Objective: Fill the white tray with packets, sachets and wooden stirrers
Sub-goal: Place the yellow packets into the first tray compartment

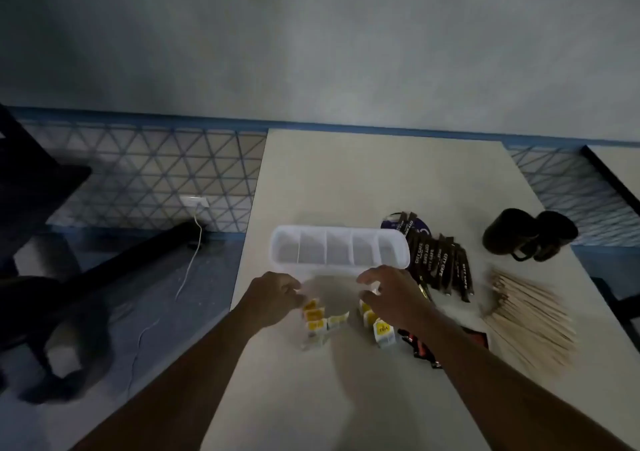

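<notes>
A white tray (341, 232) with several compartments lies across the middle of the table, and nothing shows inside it. Just in front of it my left hand (273, 298) has its fingers curled around yellow-and-white packets (314, 319). My right hand (391, 295) hovers with bent fingers over another group of yellow-and-white packets (382, 331); whether it holds any is hidden. Dark brown coffee sachets (440, 263) lie to the right of the tray. Wooden stirrers (530, 312) are fanned out at the right edge. Red-and-black sachets (422, 346) peek out under my right forearm.
Two dark mugs (530, 234) stand at the table's back right. The white table (381, 173) ends on the left near my left arm. A chair and a white cable (194, 253) are on the floor to the left. A wall runs behind the table.
</notes>
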A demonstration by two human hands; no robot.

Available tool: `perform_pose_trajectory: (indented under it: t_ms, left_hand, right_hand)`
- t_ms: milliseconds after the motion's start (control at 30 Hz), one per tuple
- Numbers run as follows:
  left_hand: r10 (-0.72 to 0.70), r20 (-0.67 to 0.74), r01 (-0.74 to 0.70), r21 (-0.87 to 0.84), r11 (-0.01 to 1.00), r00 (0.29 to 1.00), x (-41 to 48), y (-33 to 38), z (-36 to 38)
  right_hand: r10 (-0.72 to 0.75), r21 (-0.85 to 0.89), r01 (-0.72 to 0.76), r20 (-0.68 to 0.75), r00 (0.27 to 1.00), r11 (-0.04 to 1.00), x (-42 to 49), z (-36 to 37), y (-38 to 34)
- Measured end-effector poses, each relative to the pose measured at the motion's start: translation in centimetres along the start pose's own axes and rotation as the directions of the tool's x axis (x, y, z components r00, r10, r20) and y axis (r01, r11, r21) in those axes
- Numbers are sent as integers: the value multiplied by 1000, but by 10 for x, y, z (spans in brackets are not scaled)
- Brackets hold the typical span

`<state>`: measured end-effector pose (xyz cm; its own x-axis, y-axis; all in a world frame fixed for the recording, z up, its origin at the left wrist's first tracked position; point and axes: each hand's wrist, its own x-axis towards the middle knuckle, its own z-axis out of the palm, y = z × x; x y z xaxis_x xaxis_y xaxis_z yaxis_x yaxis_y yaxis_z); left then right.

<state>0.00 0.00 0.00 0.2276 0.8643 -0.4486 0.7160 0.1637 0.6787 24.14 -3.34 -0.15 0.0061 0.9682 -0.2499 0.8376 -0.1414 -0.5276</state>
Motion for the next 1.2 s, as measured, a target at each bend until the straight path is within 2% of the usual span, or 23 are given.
perform_pose_trajectory:
  t_ms: [233,467,900,1200]
  left_hand:
    - [-21,-6,21,43,999,1000,4,-2,20]
    - [9,26,-10,56,998,1000,9,-1,34]
    - [38,-128,-28,84,996,991,20,2,54]
    - [34,-165,-21,78,997,986,24,0,48]
  right_hand:
    - [63,-39,-62,33,997,997,4,2,20]
    - [52,-56,-42,175,983,998,8,2,30]
    - [43,-78,-31,168,985,996,22,17,37]
    - [-95,-96,110,151,984,989,27,18,29]
